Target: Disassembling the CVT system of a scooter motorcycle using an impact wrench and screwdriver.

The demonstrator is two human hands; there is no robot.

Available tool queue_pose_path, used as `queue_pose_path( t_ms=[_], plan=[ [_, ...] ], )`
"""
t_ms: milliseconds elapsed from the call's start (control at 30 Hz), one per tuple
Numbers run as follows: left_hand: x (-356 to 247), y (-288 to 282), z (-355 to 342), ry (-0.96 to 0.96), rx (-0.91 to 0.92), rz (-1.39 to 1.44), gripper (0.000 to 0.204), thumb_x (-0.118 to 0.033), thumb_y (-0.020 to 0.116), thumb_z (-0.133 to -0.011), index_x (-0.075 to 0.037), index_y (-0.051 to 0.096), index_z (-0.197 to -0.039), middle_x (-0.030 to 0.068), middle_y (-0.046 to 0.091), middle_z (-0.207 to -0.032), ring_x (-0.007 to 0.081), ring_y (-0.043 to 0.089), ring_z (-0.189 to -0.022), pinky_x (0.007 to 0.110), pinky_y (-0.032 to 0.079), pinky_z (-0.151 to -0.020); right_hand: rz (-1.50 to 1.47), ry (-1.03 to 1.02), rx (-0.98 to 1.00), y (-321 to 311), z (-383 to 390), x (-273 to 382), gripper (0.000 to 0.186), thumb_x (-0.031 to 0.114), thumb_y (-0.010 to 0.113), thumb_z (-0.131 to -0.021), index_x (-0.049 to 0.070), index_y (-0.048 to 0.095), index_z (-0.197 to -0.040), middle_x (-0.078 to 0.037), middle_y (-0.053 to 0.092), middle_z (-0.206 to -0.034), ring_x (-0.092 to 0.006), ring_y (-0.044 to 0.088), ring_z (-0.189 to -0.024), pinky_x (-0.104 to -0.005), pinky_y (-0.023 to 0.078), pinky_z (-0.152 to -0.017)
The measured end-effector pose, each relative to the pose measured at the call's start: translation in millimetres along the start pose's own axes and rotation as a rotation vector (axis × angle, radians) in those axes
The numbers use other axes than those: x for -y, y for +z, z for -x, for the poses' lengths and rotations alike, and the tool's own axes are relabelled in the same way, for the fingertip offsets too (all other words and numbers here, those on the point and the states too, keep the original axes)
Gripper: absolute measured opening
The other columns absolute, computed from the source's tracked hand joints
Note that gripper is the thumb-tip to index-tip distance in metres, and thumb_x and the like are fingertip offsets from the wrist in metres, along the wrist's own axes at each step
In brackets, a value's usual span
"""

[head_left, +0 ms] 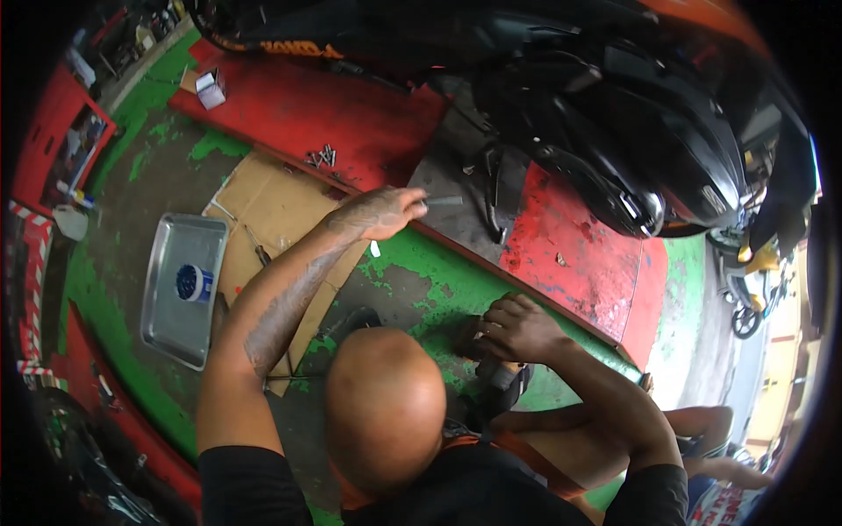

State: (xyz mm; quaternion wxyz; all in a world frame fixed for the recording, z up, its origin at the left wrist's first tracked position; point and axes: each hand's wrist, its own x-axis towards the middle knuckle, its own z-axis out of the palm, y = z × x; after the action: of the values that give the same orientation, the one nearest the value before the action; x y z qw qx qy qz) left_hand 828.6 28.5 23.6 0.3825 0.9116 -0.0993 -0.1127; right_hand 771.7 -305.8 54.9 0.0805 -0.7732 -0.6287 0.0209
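My left hand (379,215) reaches over the near edge of the red lift platform (368,131). Its fingers close on a thin grey metal piece (444,201), blurred and too small to name; its tip points right over the platform's dark plate (452,180). Lower right, my right hand (519,330) curls its fingers over a dark object with a brownish-grey cylindrical part (503,375). That object is partly hidden, and its kind is unclear. Beyond both hands, a black motorcycle (605,131) stands on the platform. Several metal bolts (323,158) lie left of its dark plate.
Left, a metal tray (156,307) holds a blue tub (207,285). A cardboard sheet (272,193) lies on the green floor with a screwdriver (260,252) on it. A small box (210,91) sits on the platform's far left. Another person's arm (724,473) shows at the lower right.
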Motion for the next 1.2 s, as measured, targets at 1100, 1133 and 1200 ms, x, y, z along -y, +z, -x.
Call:
queue_pose_path(
  t_ms=[1100, 1133, 1200],
  plan=[
    [47, 46, -193, 0.481, -0.556, 0.649, 0.032, -0.038, 0.048, -0.097, -0.011, 0.064, -0.103, 0.0108, 0.066, -0.091, 0.0288, 0.065, -0.086, 0.039, 0.052, -0.075, 0.885, 0.814, -0.343, -105, 7, -144, 0.032, 0.020, 0.077, -0.076, -0.001, 0.066, -0.096, -0.011, 0.067, -0.083, -0.0225, 0.063, -0.072, -0.0330, 0.050, -0.069],
    [46, 47, -191, 0.470, -0.582, 0.591, 0.032, -0.039, 0.048, -0.097, -0.012, 0.063, -0.105, 0.0114, 0.067, -0.091, 0.0288, 0.065, -0.086, 0.040, 0.052, -0.074, 0.887, 0.817, -0.338, -103, 6, -145, 0.032, 0.020, 0.077, -0.076, -0.001, 0.066, -0.096, -0.011, 0.067, -0.083, -0.0225, 0.063, -0.072, -0.0330, 0.050, -0.069],
    [35, 41, -182, 0.471, -0.604, 0.539, 0.033, -0.039, 0.048, -0.097, -0.012, 0.063, -0.107, 0.0120, 0.067, -0.091, 0.0288, 0.066, -0.086, 0.040, 0.053, -0.074, 0.970, 0.815, -0.321, -103, 10, -144, 0.028, 0.020, 0.078, -0.075, -0.001, 0.065, -0.088, -0.011, 0.066, -0.077, -0.0222, 0.062, -0.068, -0.0333, 0.049, -0.066]
  ],
)
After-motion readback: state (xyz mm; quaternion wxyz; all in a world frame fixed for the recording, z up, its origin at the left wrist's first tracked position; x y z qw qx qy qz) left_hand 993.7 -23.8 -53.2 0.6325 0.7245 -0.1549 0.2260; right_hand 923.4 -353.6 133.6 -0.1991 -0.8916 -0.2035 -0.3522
